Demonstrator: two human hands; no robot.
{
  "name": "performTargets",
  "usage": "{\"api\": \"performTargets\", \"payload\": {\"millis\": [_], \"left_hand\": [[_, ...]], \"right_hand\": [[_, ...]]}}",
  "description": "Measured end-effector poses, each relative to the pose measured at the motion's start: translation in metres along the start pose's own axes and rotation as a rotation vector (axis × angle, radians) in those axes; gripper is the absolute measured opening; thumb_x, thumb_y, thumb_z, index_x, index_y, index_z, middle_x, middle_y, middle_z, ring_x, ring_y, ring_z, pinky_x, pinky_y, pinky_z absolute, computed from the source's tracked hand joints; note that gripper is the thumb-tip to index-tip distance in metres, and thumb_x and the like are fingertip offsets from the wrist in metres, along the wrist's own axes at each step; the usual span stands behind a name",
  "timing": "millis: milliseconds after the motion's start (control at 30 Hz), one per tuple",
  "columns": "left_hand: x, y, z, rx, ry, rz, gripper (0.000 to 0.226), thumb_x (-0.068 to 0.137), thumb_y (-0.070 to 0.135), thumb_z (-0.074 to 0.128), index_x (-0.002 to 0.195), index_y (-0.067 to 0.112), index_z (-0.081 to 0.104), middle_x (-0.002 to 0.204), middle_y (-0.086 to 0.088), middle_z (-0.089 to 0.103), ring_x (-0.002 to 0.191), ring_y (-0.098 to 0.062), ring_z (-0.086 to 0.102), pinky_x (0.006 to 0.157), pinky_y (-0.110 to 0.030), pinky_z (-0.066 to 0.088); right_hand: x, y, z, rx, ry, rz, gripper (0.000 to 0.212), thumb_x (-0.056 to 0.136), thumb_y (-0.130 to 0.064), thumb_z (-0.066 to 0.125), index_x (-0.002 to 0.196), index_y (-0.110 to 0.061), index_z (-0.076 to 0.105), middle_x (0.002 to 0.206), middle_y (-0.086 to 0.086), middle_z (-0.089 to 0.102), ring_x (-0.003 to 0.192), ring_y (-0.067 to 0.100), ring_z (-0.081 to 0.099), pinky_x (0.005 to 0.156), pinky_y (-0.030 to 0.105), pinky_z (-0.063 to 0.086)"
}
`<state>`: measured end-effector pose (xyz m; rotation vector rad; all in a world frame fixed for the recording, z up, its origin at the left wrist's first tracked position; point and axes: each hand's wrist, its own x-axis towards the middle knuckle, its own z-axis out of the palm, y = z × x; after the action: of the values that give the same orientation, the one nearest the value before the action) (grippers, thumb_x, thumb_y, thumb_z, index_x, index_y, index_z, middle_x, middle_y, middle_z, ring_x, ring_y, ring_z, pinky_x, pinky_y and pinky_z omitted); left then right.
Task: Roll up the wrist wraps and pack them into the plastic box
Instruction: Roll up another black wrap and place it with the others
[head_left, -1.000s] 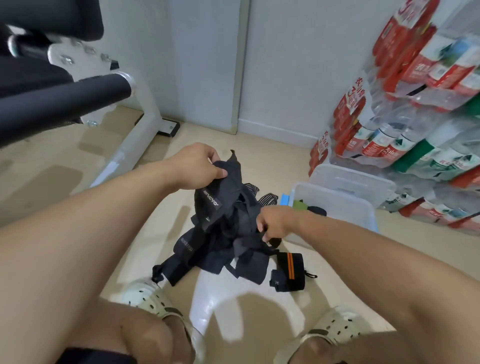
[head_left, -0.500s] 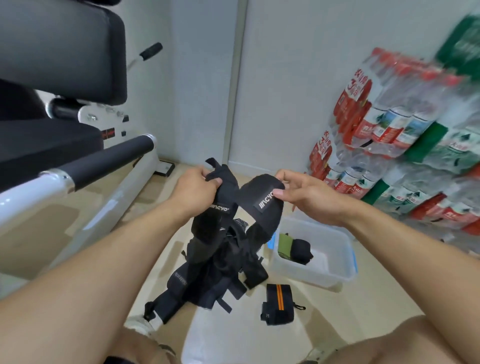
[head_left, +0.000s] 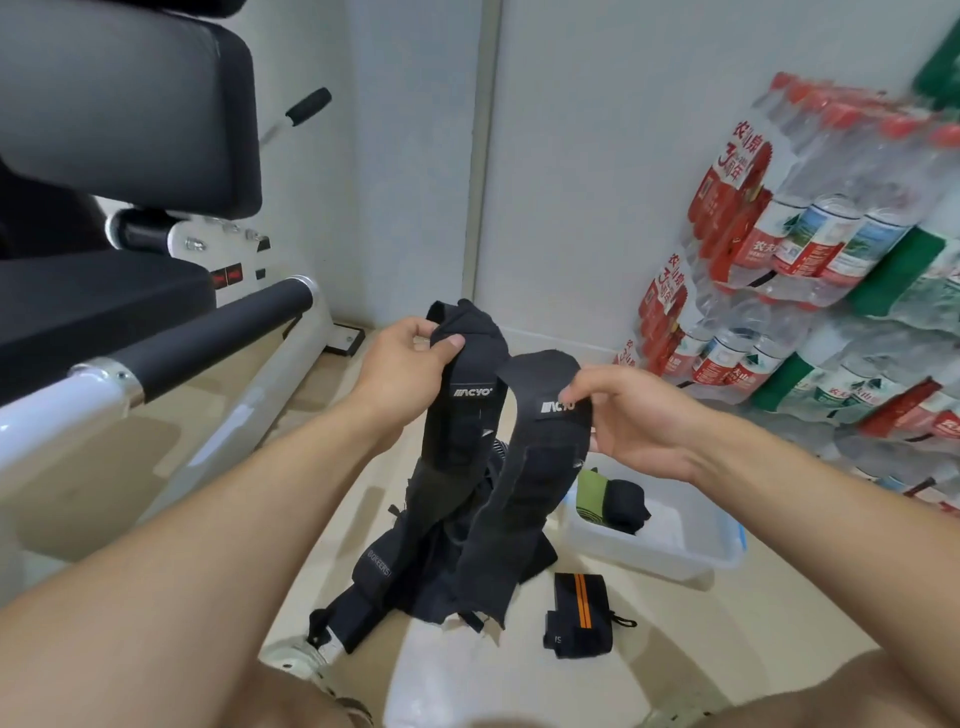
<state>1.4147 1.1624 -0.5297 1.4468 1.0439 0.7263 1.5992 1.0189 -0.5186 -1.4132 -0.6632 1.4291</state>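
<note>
Up in front of the person, two black wrist wraps hang side by side, each carrying a white woven label. The left wrap reads "CYO" after a slanted mark; the right wrap shows the same mark, but its last letter is covered by a thumb. The left hand pinches the top end of the left wrap between thumb and curled fingers. The right hand holds the upper part of the right wrap, thumb across the label and fingers curled behind the cloth. Both wraps trail down into a dark heap of wraps lying on the floor; one strap in the heap bears pale lettering too small to read surely.

Right of the heap sits a clear plastic box, open at the top. Inside it, at its far left end, lie a green rolled wrap and a black rolled wrap, touching each other. Near the box, on the floor, lies another rolled wrap, black with two orange stripes and a small loop at its right side.

Along the right wall stand stacked packs of bottled water with red and white labels printed in Chinese characters, and some green-labelled ones. At the left stands a white exercise machine with black pads and a black foam roller.
</note>
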Motion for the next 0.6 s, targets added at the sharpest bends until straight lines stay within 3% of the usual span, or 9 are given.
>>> {"api": "performTargets", "payload": {"millis": [133,300,500,600], "left_hand": [[0.004,-0.001,0.000,-0.036,0.006,0.014,0.005,0.096,0.023,0.068,0.093,0.020,0.066,0.086,-0.001,0.077,0.078,-0.018,0.074,0.080,-0.037,0.060],[0.004,-0.004,0.001,-0.001,-0.026,0.011,0.006,0.095,0.026,0.069,0.095,0.021,0.067,0.083,0.005,0.078,0.078,-0.013,0.074,0.083,-0.036,0.059],[-0.003,0.001,0.004,-0.035,-0.105,0.004,0.010,0.098,0.016,0.066,0.108,0.017,0.065,0.089,0.002,0.079,0.077,-0.012,0.074,0.068,-0.025,0.053],[-0.008,0.004,0.006,-0.107,-0.176,0.007,0.022,0.099,0.007,0.062,0.120,0.014,0.061,0.089,0.001,0.078,0.072,-0.010,0.073,0.059,-0.017,0.051]], "right_hand": [[0.000,-0.002,0.003,-0.014,0.087,-0.038,0.034,0.095,-0.022,0.068,0.123,-0.004,0.070,0.110,0.008,0.076,0.096,0.020,0.072,0.095,0.037,0.052],[-0.002,-0.006,0.002,0.051,0.158,-0.138,0.027,0.100,-0.016,0.062,0.127,-0.016,0.067,0.118,0.007,0.076,0.107,0.023,0.073,0.097,0.040,0.057],[0.000,-0.004,-0.002,-0.015,0.226,-0.173,0.026,0.101,-0.017,0.061,0.126,-0.019,0.068,0.117,0.005,0.076,0.113,0.027,0.071,0.103,0.049,0.053],[-0.002,-0.002,-0.001,-0.070,0.251,-0.194,0.023,0.099,-0.011,0.063,0.122,-0.017,0.068,0.111,0.002,0.078,0.103,0.025,0.074,0.096,0.046,0.055]]}}
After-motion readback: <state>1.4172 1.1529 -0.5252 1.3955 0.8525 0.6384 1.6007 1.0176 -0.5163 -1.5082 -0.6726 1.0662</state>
